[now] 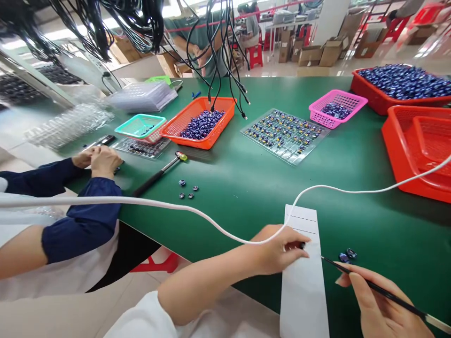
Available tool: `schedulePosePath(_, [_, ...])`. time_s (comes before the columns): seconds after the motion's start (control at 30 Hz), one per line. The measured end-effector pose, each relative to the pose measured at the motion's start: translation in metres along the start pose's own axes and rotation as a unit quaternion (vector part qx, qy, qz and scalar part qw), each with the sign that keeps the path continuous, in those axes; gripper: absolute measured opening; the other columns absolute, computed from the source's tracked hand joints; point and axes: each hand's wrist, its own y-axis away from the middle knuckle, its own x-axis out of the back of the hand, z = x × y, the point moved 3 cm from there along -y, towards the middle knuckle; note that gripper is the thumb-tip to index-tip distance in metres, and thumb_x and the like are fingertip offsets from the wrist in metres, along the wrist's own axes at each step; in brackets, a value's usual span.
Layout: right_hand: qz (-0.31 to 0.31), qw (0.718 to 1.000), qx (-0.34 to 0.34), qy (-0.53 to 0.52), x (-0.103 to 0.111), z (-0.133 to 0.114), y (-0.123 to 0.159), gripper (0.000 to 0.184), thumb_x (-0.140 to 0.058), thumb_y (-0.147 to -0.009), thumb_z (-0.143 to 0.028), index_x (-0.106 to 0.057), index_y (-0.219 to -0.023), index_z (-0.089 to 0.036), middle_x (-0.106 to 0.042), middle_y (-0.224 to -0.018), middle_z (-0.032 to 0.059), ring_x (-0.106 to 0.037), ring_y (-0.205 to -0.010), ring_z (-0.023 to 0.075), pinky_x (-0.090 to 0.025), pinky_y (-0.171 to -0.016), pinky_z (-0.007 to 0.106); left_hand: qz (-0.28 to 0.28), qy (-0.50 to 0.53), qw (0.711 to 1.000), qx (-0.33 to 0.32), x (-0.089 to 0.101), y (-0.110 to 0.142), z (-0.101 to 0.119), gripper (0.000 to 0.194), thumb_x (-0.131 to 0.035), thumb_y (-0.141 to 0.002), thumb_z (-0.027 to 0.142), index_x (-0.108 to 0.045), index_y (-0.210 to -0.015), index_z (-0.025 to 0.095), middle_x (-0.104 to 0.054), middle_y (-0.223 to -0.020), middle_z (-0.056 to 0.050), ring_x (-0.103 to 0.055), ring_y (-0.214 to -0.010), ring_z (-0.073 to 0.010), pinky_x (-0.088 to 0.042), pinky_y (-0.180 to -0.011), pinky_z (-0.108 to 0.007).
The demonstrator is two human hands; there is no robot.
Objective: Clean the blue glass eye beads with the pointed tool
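My left hand (pixel 273 251) is over a long white paper strip (pixel 303 291) and pinches a small dark round part (pixel 302 245) between thumb and fingertips. In my right hand (pixel 384 300) is a slim black pen-like tool (pixel 387 295), held like a pencil. Its fine tip points left at the paper's right edge, a short way from the part. Just beyond my right fingers, a few shiny blue-black round parts (pixel 350 254) lie on the green table (pixel 246 188). A white cable (pixel 211 220) runs across the view in front of my left wrist.
A co-worker's hands (pixel 104 159) work at the left, near a hammer (pixel 158 173) and several loose parts (pixel 190 195). Farther back are an orange basket (pixel 216 136), a plastic tray of parts (pixel 285 136), a pink basket (pixel 331 122) and red bins (pixel 398 159). Black cables (pixel 218 56) hang overhead.
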Motion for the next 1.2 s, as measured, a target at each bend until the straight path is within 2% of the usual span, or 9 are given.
schedulePosePath(0.1, [-0.004,1.0,-0.008,-0.02,0.001,-0.002,-0.002,0.042,-0.056,-0.087,-0.059,-0.072,-0.095,-0.021,-0.075,-0.08,0.0046,-0.072,-0.08,0.0257,-0.055,-0.064,0.029,0.092,-0.048,0.995,0.011,0.041,0.01,-0.017,0.025,-0.073,-0.083,0.027,-0.075,-0.106,0.018,-0.072,-0.087,-0.006,-0.065,-0.08,-0.0173,-0.052,-0.076,-0.026])
schedulePosePath(0.2, [-0.02,0.999,-0.021,-0.025,-0.001,0.003,-0.004,0.042,-0.057,-0.086,-0.06,-0.072,-0.095,-0.022,-0.075,-0.08,0.0035,-0.072,-0.083,0.026,-0.055,-0.07,0.03,0.183,-0.188,0.964,0.041,0.08,0.029,-0.052,0.024,-0.069,-0.085,0.028,-0.075,-0.106,0.018,-0.069,-0.097,-0.009,-0.062,-0.094,-0.0228,-0.052,-0.086,-0.034])
schedulePosePath(0.4, [-0.025,0.999,-0.031,-0.037,-0.005,0.011,-0.004,0.041,-0.058,-0.084,-0.063,-0.072,-0.094,-0.026,-0.074,-0.08,0.0007,-0.07,-0.085,0.0258,-0.05,-0.081,0.034,0.206,-0.439,0.866,0.127,0.112,0.059,-0.101,0.03,-0.059,-0.091,0.03,-0.072,-0.116,0.018,-0.061,-0.126,-0.017,-0.051,-0.115,-0.0376,-0.046,-0.095,-0.055])
schedulePosePath(0.5, [-0.028,0.998,-0.039,-0.033,-0.006,0.009,-0.003,0.039,-0.058,-0.084,-0.062,-0.072,-0.093,-0.027,-0.073,-0.08,-0.0001,-0.069,-0.088,0.0253,-0.049,-0.081,0.033,0.221,-0.449,0.853,0.146,0.106,0.058,-0.089,0.039,-0.058,-0.091,0.029,-0.065,-0.126,0.011,-0.055,-0.134,-0.023,-0.047,-0.121,-0.0421,-0.044,-0.097,-0.06])
schedulePosePath(0.57, [-0.029,0.998,-0.04,-0.03,-0.006,0.006,-0.003,0.037,-0.058,-0.085,-0.06,-0.072,-0.092,-0.027,-0.073,-0.079,-0.0002,-0.069,-0.089,0.0248,-0.048,-0.081,0.032,0.207,-0.394,0.89,0.095,0.091,0.052,-0.069,0.041,-0.057,-0.092,0.029,-0.061,-0.129,0.011,-0.056,-0.132,-0.022,-0.047,-0.123,-0.039,-0.042,-0.102,-0.058])
schedulePosePath(0.67, [-0.031,0.999,-0.032,-0.03,-0.006,0.004,-0.004,0.036,-0.058,-0.086,-0.058,-0.072,-0.093,-0.026,-0.073,-0.078,-0.0006,-0.07,-0.089,0.0235,-0.048,-0.08,0.03,0.097,-0.235,0.967,0.014,0.057,0.04,-0.036,0.039,-0.059,-0.092,0.03,-0.059,-0.13,0.019,-0.061,-0.125,-0.014,-0.055,-0.116,-0.0277,-0.049,-0.1,-0.043])
schedulePosePath(0.73, [-0.032,0.999,-0.019,-0.03,-0.006,0.005,-0.004,0.036,-0.059,-0.085,-0.059,-0.071,-0.093,-0.026,-0.073,-0.077,-0.0008,-0.071,-0.085,0.0225,-0.049,-0.078,0.029,0.011,-0.168,0.986,0.006,0.037,0.033,-0.023,0.035,-0.06,-0.092,0.03,-0.062,-0.126,0.021,-0.063,-0.117,-0.011,-0.06,-0.106,-0.0235,-0.053,-0.092,-0.036])
schedulePosePath(0.9, [-0.04,0.999,-0.01,0.004,-0.005,0.008,-0.004,0.04,-0.055,-0.088,-0.061,-0.071,-0.096,-0.025,-0.074,-0.079,0.0001,-0.071,-0.086,0.0233,-0.049,-0.072,0.028,-0.045,-0.163,0.985,0.03,0.017,0.022,-0.018,0.016,-0.058,-0.092,0.02,-0.071,-0.1,0.018,-0.066,-0.101,-0.009,-0.06,-0.096,-0.0225,-0.053,-0.083,-0.034])
schedulePosePath(1.2, [-0.052,0.998,0.005,0.034,-0.006,0.008,-0.004,0.041,-0.052,-0.088,-0.063,-0.07,-0.097,-0.027,-0.075,-0.081,-0.001,-0.072,-0.087,0.0229,-0.051,-0.066,0.025,-0.06,-0.193,0.978,0.054,0.022,0.023,-0.009,0.016,-0.051,-0.094,0.02,-0.067,-0.092,0.019,-0.069,-0.085,-0.005,-0.061,-0.079,-0.0199,-0.047,-0.07,-0.03])
